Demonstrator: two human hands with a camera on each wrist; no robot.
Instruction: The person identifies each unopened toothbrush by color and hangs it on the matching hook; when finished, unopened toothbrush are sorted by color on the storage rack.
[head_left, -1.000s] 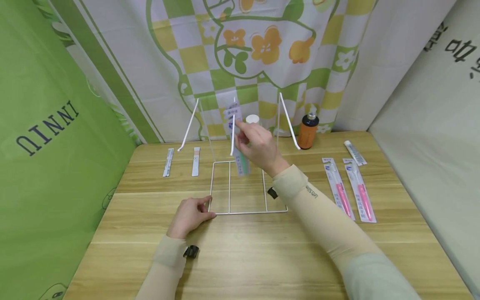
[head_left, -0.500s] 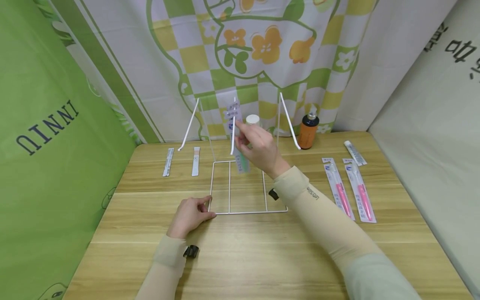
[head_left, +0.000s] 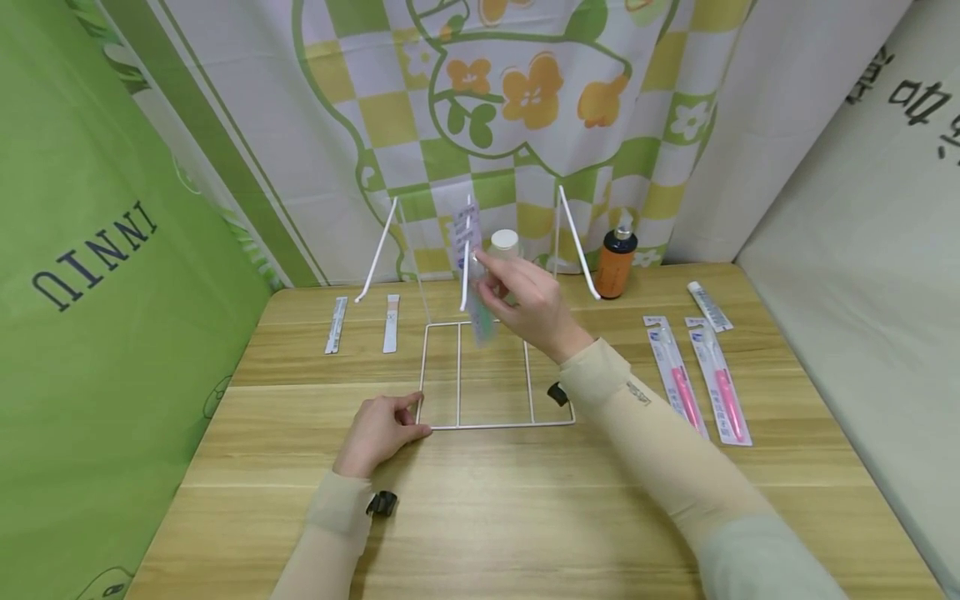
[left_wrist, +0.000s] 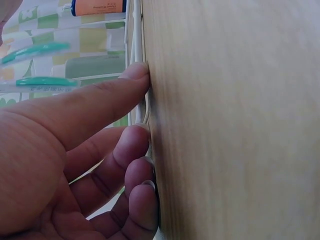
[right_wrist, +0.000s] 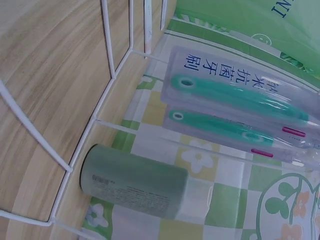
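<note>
Apparently, you're settling two packaged green toothbrushes (right_wrist: pixel 240 97) at the middle hook (head_left: pixel 465 279) of the wire rack (head_left: pixel 495 427).
Your left hand (head_left: pixel 382 429) is holding the rack's near left corner with curled fingers; your right hand (head_left: pixel 528 296) is keeping thumb and forefinger bent close together by the packs, though whether they're pinching one, I cannot tell. Next, you're probably needing to ease that hand clear without swinging the packs. Two pink toothbrushes (head_left: pixel 727 392) are lying on the bench (head_left: pixel 480 517).
</note>
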